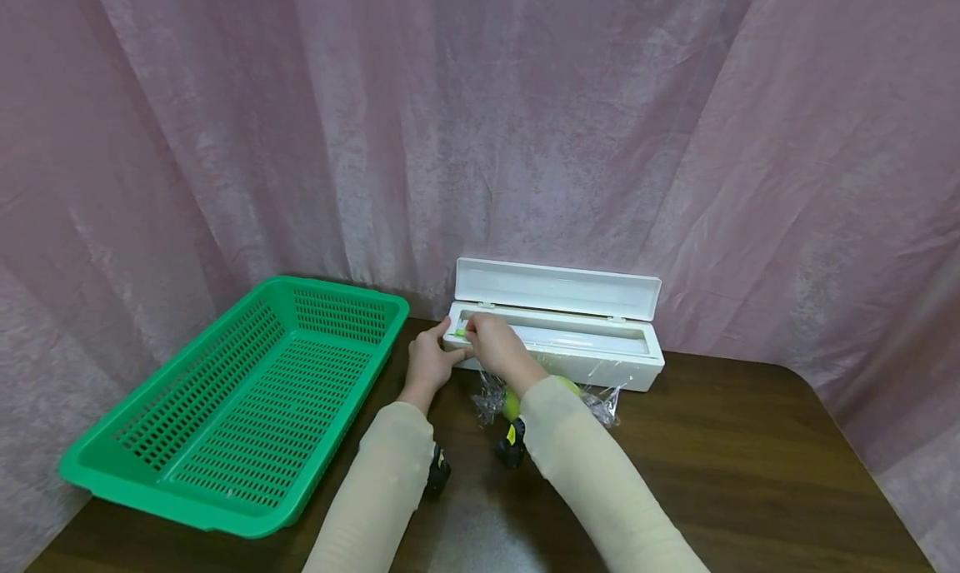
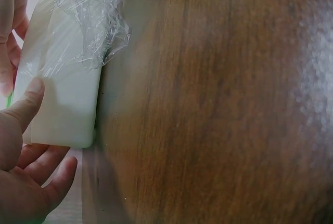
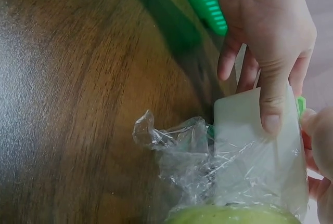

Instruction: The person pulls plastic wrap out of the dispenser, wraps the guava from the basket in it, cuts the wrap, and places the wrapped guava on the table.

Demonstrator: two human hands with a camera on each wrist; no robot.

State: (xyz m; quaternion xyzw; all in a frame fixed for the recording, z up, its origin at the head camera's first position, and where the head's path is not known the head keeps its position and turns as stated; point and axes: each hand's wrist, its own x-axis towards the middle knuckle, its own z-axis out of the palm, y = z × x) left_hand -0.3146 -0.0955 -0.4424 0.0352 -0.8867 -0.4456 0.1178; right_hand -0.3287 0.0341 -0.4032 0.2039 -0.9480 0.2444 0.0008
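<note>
A white cling film dispenser (image 1: 626, 375) stands at the back of the table, its lid (image 1: 558, 288) raised and a white roll (image 1: 581, 341) inside. At its left end, my left hand (image 1: 430, 363) grips the box, thumb on the front wall and fingers around the end. My right hand (image 1: 497, 346) pinches the small green slide cutter (image 3: 301, 104) on the box's top edge; its fingertips partly hide it. Clear film (image 2: 99, 21) hangs over the front wall and bunches on the table. A yellow-green round fruit (image 3: 234, 216) lies under the film before the box, partly behind my right forearm.
A large green plastic basket (image 1: 285, 406) stands on the left of the dark wooden table (image 1: 750, 456). Pink curtains (image 1: 570, 123) hang close behind the box. Black wrist cameras (image 1: 512, 448) sit under both wrists.
</note>
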